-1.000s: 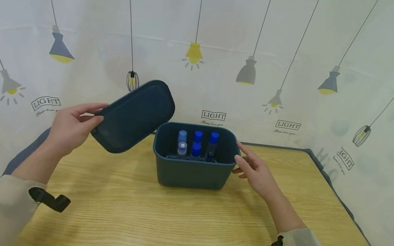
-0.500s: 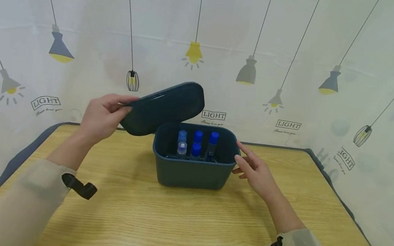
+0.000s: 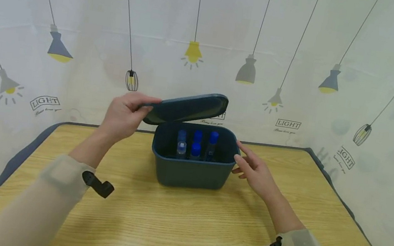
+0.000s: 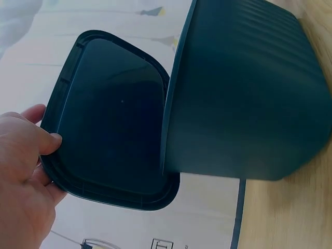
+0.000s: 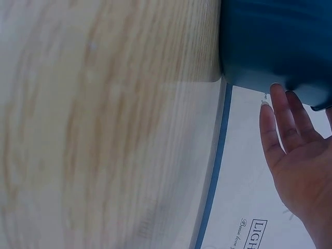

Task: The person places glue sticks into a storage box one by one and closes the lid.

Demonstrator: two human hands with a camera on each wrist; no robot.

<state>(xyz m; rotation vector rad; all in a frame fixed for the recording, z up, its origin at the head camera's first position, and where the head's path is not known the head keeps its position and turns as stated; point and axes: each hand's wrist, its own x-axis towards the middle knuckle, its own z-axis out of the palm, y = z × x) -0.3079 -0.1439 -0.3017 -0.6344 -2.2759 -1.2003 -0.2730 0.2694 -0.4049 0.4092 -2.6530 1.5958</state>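
My left hand (image 3: 124, 113) pinches the left end of a dark blue-green lid (image 3: 187, 109) between thumb and fingers. The lid is tilted, its right end higher, over the back left of the matching storage box (image 3: 191, 174). In the left wrist view the underside of the lid (image 4: 111, 119) shows beside the box wall. Inside the box, several small bottles with blue caps (image 3: 196, 148) stand upright, and one at front left has a clear cap (image 3: 181, 148). My right hand (image 3: 255, 174) rests its extended fingertips at the right end of the box, near the rim.
The box stands on a light wooden table (image 3: 182, 226) towards its back edge. Behind and at both sides hangs a pale cloth (image 3: 307, 37) printed with lamps. Dark edging (image 3: 332, 184) runs along the table's border.
My left hand has brought the lid rightward from beside the box to over its back left, tipping it flatter. The right hand and the box have stayed in place.
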